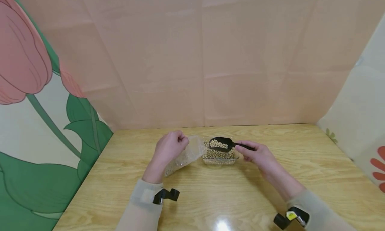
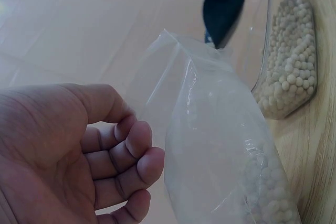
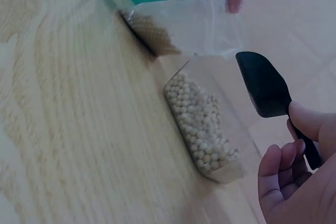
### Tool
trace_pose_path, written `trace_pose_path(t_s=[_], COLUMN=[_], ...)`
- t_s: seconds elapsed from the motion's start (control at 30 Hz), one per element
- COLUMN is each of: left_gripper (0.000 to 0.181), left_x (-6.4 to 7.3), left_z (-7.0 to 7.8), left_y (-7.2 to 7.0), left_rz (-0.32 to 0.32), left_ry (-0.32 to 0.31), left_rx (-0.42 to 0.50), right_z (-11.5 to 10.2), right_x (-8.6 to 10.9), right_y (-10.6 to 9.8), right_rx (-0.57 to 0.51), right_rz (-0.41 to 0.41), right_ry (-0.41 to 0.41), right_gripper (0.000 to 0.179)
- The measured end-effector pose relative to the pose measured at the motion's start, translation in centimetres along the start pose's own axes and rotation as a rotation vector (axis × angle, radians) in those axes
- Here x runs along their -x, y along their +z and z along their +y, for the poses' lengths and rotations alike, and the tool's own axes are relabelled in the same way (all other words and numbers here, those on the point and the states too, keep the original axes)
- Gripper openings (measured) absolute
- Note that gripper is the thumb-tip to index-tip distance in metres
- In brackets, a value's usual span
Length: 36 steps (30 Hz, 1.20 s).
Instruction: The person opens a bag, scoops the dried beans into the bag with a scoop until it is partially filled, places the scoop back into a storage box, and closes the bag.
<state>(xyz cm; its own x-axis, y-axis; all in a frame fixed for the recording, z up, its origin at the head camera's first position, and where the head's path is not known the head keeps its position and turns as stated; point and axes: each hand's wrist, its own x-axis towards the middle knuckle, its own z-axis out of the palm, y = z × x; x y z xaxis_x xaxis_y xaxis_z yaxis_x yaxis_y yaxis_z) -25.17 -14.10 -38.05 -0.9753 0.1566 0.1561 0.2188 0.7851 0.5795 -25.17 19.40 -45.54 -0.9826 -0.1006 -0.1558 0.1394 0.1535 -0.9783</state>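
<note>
The black scoop (image 3: 265, 87), deep and rounded with a slim straight handle, held a heap of small, round, cream-coloured beans (image 1: 218, 144). It was in the air above a clear rectangular container (image 1: 219, 161), well off the surface. The container's transparent walls showed more of the same pale beans (image 3: 197, 121) inside, spread across its length.

The person's right hand (image 1: 259, 154) had its grip clamped on the scoop's handle, with the thumb laid along it. Just to the left of the container stood a clear, crinkled plastic bag (image 2: 210, 129), glossy along its folds, with beans gathered at its bottom. The left hand (image 1: 170, 146) had its grip together on the bag's upper edge, pinched between thumb and forefinger, the other fingers curled.

Both bag and container rested on a light wood-grained surface (image 1: 192, 204). Each pale sleeve carried a black wrist device. Behind hung a creased, pinkish sheet (image 1: 180, 74), and on the left stood a panel printed with pink tulips (image 1: 27, 47) and green leaves.
</note>
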Motion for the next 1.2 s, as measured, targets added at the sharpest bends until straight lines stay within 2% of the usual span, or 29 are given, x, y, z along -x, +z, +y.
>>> trace_pose_path(t_s=[0.23,0.6,0.93,1.2], left_gripper=[0.019,0.019,0.020,0.021], left_x=[0.0,0.0,-0.1,-0.2], left_z=[0.0,0.1,0.1,0.1], left_y=[-0.1,0.0,0.1,0.2], left_rz=[0.012,0.018,0.026,0.034], left_ry=[0.005,0.003,0.018,0.025], left_rx=[-0.008,-0.007,0.004,-0.006], right_z=[-1.5,-2.9,-3.8,-4.5], right_x=[0.4,0.5,0.4,0.3], right_y=[0.4,2.3,4.2,4.8], right_rx=[-0.005,0.018,0.131,0.288], right_rz=[-0.014,-0.035,-0.006,0.014], right_ry=[-0.073,-0.088,-0.111,-0.233], right_gripper=[0.056,0.055,0.053,0.040])
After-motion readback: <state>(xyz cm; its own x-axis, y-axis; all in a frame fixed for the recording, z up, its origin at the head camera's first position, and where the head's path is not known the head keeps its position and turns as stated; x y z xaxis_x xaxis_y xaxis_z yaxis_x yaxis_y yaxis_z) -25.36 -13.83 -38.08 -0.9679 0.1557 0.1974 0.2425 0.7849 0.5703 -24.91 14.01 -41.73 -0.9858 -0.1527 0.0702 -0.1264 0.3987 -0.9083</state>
